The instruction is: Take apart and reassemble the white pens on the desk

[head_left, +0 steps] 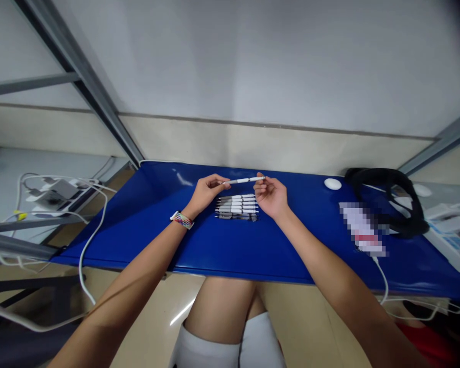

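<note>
Blue table (230, 248), one white pen (244, 180) pinched by left hand (207, 191) and right hand (273, 197), about six pens (236, 207) nearby

**Attire inspection: one accessory, one garment noted**

Left forearm (149, 266) and right forearm (324, 258): bare. Left side carries a flat wristband (182, 220), multicoloured pattern, white at one end. Below the near edge of the blue table (230, 250): plain white shorts (210, 353), straight hems, thighs (222, 309) uncovered beyond.
</note>
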`<state>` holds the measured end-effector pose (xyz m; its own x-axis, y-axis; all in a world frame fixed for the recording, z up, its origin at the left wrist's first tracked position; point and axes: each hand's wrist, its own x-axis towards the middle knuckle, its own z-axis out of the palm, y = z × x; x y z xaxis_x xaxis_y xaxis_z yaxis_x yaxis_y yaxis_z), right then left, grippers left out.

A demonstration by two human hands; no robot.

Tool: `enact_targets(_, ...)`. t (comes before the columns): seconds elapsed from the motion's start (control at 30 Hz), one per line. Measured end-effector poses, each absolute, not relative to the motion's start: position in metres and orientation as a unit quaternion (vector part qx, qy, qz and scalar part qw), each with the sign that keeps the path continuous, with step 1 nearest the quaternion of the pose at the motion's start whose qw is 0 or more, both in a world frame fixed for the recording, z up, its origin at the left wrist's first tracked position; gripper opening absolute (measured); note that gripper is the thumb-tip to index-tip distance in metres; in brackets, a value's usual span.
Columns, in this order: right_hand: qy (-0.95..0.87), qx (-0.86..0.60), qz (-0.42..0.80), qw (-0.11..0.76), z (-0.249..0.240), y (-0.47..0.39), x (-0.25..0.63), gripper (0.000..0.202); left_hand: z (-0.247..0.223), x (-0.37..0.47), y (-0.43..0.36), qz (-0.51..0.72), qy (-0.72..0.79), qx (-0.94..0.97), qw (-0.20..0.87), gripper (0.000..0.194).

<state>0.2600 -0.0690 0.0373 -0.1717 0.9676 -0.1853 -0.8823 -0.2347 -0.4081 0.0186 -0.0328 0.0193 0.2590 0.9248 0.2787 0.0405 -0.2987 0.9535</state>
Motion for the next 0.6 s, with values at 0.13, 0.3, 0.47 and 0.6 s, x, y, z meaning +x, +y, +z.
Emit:
enact_targets(0.13,-0.108,-0.204,0.753,0.617,0.0376,-0.0696,0.2586,0.019,0.0219,0.0197,-0.0338,0.479,0.374,0.646,0.462,0.033)
enact_targets(0.3,-0.115,-0.210,0.748,0.619,0.0376,-0.0709,0.2592,0.017,0.0229,0.0207,-0.0343,0.473,0.371,0.652,0.463,0.032)
enact_targets(0.47,-0.107,-0.208,0.755,0.613,0.0368,-0.0707,0.2591,0.016,0.0215,0.0199,-0.0340,0.475,0.377,0.655,0.451,0.036)
enact_targets(0.6,-0.118,-0.217,0.746,0.618,0.0353,-0.0694,0.2578,0.010,0.0208,0.0197,-0.0339,0.474,0.376,0.656,0.451,0.034)
